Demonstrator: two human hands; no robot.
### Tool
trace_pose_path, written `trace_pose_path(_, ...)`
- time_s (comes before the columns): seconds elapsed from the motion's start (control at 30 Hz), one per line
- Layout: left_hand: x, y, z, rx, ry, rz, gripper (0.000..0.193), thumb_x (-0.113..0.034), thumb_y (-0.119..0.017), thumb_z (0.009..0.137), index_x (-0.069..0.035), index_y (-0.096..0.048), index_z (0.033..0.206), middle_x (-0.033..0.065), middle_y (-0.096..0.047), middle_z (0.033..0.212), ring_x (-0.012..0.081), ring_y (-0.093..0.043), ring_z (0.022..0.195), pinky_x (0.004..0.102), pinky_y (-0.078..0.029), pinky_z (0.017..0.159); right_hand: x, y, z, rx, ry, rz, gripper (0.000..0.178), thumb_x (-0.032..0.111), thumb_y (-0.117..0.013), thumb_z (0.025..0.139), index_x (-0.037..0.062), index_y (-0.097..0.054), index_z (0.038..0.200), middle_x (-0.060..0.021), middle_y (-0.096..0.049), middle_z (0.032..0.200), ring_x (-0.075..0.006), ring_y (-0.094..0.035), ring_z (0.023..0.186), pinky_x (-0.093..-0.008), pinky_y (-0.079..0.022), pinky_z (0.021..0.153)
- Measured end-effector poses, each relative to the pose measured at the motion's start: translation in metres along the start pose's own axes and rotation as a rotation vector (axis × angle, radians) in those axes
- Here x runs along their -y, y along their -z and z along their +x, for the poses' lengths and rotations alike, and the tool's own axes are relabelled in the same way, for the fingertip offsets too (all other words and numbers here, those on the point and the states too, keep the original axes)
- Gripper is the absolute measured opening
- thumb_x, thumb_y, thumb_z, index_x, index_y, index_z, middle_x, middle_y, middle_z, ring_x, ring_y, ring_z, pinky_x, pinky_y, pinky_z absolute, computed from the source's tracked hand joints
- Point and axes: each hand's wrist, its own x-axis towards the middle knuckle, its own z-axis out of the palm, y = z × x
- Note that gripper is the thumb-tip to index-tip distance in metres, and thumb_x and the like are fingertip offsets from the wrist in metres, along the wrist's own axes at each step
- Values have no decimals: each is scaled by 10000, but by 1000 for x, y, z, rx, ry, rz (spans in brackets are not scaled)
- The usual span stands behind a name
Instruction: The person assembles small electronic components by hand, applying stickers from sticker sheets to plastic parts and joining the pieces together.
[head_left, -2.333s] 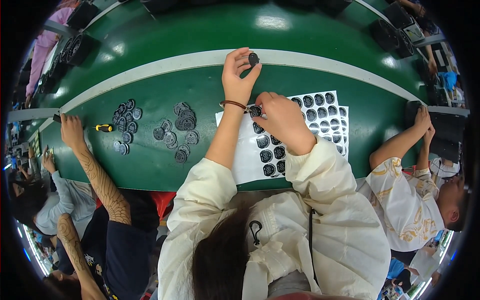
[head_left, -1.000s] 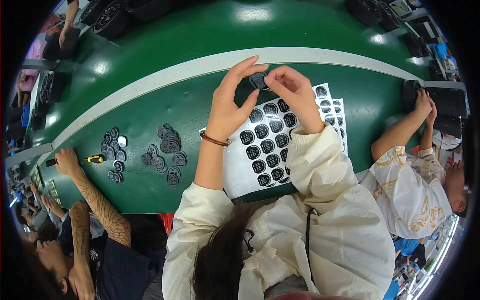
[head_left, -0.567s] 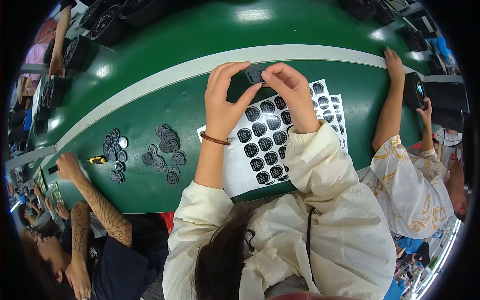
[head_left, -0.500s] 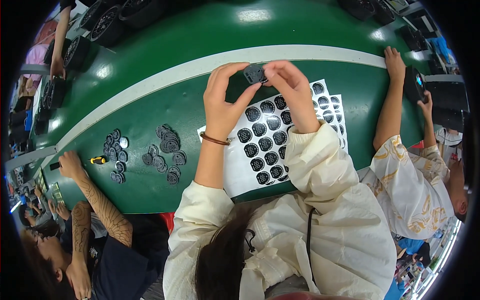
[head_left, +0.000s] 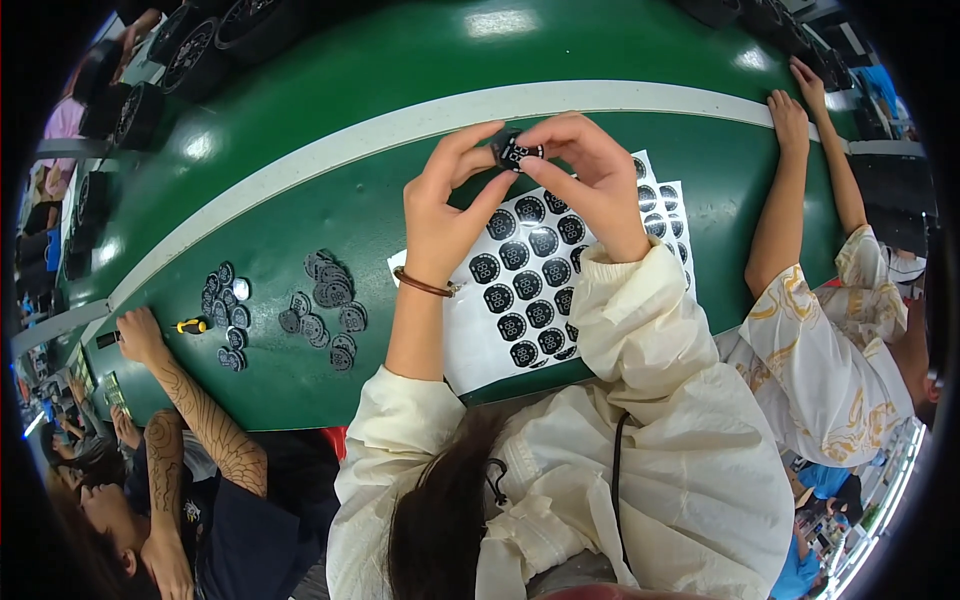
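In front of me, over the far edge of the sticker sheets, my left hand (head_left: 445, 195) pinches a small round dark disc (head_left: 518, 152) from its left side. The disc's face shows black with white markings, like the stickers. My right hand (head_left: 590, 180) closes its thumb and fingers on the same face from the right, partly covering it. Beneath my hands lie white sheets (head_left: 450, 345) bearing rows of round black stickers (head_left: 525, 285). Left of them, loose dark discs lie in two groups, a nearer pile (head_left: 333, 290) and a farther-left pile (head_left: 238, 315).
A yellow-and-black screwdriver (head_left: 188, 326) lies beside a co-worker's hand (head_left: 140, 333) at left. At right a person's forearms (head_left: 785, 190) rest on the green table (head_left: 380, 405). A pale strip (head_left: 560, 98) crosses the table; black wheel-like parts (head_left: 190, 55) stand beyond it.
The held disc now shows a black face with white markings instead of a plain grey one. My right thumb and fingers have moved over it. The right co-worker's far hand has left a black part.
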Motion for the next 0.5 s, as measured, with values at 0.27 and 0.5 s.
trace_pose_path(0.27,2,1,1,24,4,41,451,96,-636,764,2,-544,1194,95,-663,993,139,-626,930,277,-501,859,1,3,0,-24,-6,-1,341,-8,-642,815,25,-505,1125,-15,-574,893,-98,-539,811,-239,-447,766)
trace_pose_path(0.5,4,0,-2,127,15,73,438,81,-645,754,-12,-579,1177,86,-676,979,130,-631,927,273,-499,854,8,12,-3,65,-92,-21,374,-60,-631,795,13,-456,1117,-32,-578,867,-106,-522,800,-247,-426,775)
